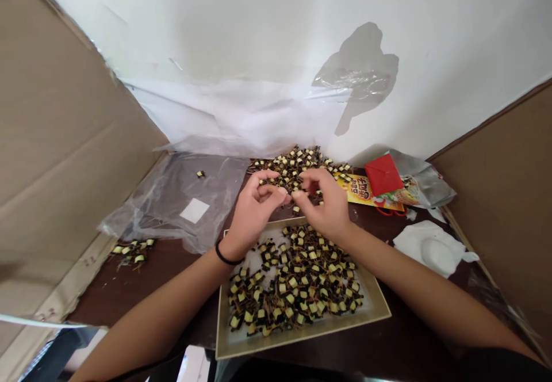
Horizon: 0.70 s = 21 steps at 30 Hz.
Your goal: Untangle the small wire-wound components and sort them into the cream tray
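Observation:
Above the far rim of a shallow tray (375,302), my left hand (257,202) and my right hand (328,205) face each other with fingertips close together. The left thumb and a finger are pinched, and so are the right ones. Whatever sits between the fingertips is too small to make out. In the tray lie many small coil parts (290,298), black with pale yellow wrapping and thin copper-coloured wires. Behind my hands is a heap of like coil parts (297,160), partly hidden by my fingers. A black band (227,255) circles my left wrist.
At left, a clear plastic sheet (166,189) carries a white square (195,210) and one lone coil part (200,174). A small coil cluster (133,251) lies nearer. At right are a red packet (383,175), a snack bag (425,180) and crumpled white tissue (426,247). Cardboard walls (56,100) flank the table.

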### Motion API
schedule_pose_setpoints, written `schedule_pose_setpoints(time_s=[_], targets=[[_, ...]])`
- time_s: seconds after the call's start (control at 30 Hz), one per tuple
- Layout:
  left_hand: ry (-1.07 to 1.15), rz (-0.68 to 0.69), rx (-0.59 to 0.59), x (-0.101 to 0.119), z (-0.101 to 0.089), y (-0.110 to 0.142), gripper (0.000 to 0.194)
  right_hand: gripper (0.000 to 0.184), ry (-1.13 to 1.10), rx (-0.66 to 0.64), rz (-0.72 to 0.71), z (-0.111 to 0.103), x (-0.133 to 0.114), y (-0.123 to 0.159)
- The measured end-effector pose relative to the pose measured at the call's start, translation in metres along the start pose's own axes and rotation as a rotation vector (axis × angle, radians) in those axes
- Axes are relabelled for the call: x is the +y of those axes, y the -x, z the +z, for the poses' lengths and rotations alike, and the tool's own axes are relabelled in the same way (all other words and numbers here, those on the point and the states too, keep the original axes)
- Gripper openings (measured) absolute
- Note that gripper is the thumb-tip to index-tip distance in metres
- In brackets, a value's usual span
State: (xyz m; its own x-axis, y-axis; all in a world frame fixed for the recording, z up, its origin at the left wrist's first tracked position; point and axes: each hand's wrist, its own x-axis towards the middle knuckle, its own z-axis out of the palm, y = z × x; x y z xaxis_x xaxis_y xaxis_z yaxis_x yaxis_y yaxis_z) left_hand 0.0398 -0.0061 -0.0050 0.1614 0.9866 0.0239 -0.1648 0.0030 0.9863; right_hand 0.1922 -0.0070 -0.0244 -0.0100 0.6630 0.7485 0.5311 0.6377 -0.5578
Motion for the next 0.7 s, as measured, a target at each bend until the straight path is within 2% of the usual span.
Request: schedule_pose_setpoints(time_s=[0.1,0.2,0.43,0.57,0.7], targets=[[0.133,-0.142,-0.065,0.001,-0.0009,-0.0017,0.042,0.021,0.128,-0.071,-0.231,-0.001,-0.0016,0.0014],[0.185,-0.221,-0.108,0.0011,-0.0015,-0.0016,0.044,0.015,0.187,-0.058,-0.295,-0.001,-0.0003,0.0019],[0.21,-0.243,-0.117,-0.001,-0.0035,-0.0035,0.037,0.008,0.139,-0.051,-0.183,0.0001,-0.0036,0.0014],[0.266,-0.247,-0.151,0.0007,-0.0043,-0.0025,0.031,0.011,-0.005,-0.041,-0.09,-0.0004,-0.0064,-0.0015],[0.372,-0.303,-0.164,0.0032,-0.0043,-0.0028,0.023,0.018,-0.171,-0.101,0.022,-0.0011,-0.0047,-0.0028]])
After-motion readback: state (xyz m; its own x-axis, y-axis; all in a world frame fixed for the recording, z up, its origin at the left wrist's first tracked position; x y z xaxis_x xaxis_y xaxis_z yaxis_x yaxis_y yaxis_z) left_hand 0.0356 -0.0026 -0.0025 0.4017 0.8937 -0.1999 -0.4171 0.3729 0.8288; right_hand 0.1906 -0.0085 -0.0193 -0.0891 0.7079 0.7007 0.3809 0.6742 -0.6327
